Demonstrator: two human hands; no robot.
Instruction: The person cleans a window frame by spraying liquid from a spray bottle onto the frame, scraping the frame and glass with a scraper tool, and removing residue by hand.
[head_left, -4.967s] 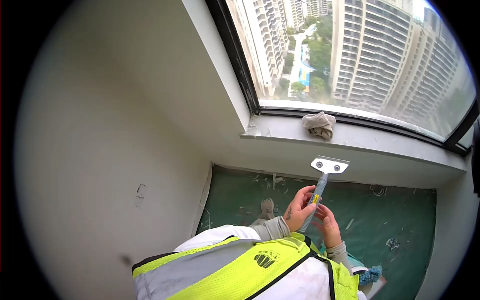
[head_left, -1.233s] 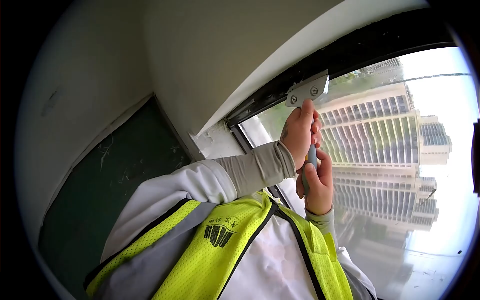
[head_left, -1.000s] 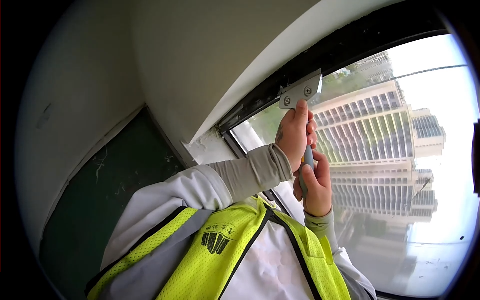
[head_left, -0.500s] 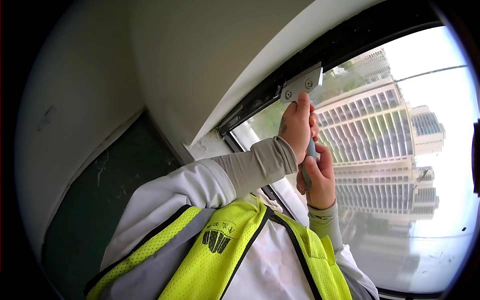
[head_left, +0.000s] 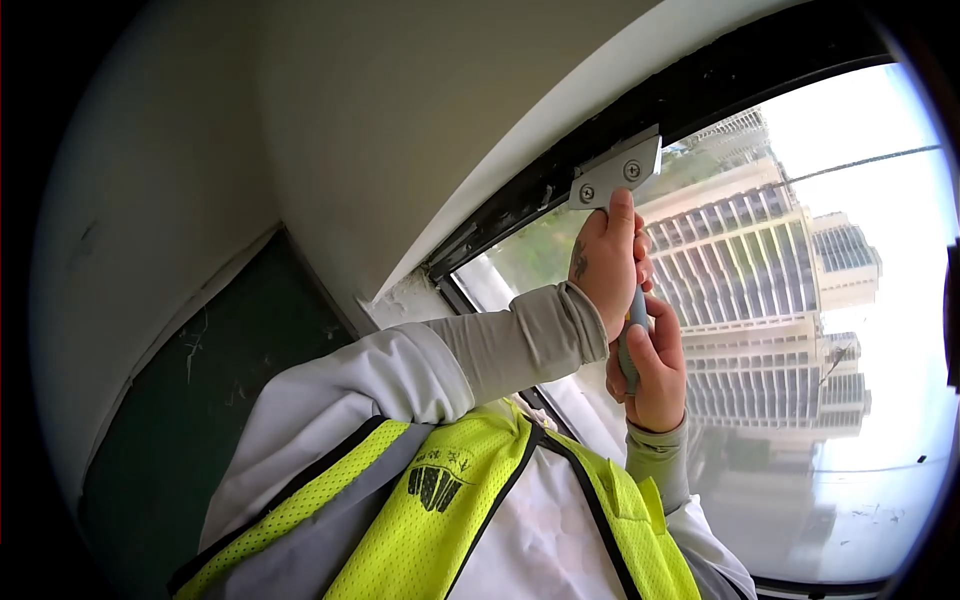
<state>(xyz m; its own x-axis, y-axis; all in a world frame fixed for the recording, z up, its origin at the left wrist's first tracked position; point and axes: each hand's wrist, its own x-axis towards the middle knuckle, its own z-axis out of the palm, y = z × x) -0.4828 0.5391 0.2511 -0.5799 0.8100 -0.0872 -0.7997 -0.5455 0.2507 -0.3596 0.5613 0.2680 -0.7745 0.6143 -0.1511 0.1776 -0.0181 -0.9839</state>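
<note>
My left hand (head_left: 606, 260) is wrapped round the upper handle of a scraper, its thumb stretched up to the metal head. Just below, my right hand (head_left: 655, 375) closes round the lower end of the grey handle (head_left: 638, 310). The silvery scraper head (head_left: 612, 180), with two screws, lies against the black window frame (head_left: 730, 75), its blade edge along the border between frame and glass. Small whitish bits cling to the frame left of the blade.
The window glass (head_left: 750, 490) fills the right side, with high-rise buildings beyond it. A pale wall (head_left: 370, 120) curves beside the frame. At the lower left, a dark green floor covering (head_left: 200, 400) carries scraps. A whitish ledge corner (head_left: 405, 300) lies left of my forearm.
Since the earliest frame, both hands have raised the scraper to the window frame, and my right hand has closed on the handle. Over the last half second, hands and scraper have shifted slightly right.
</note>
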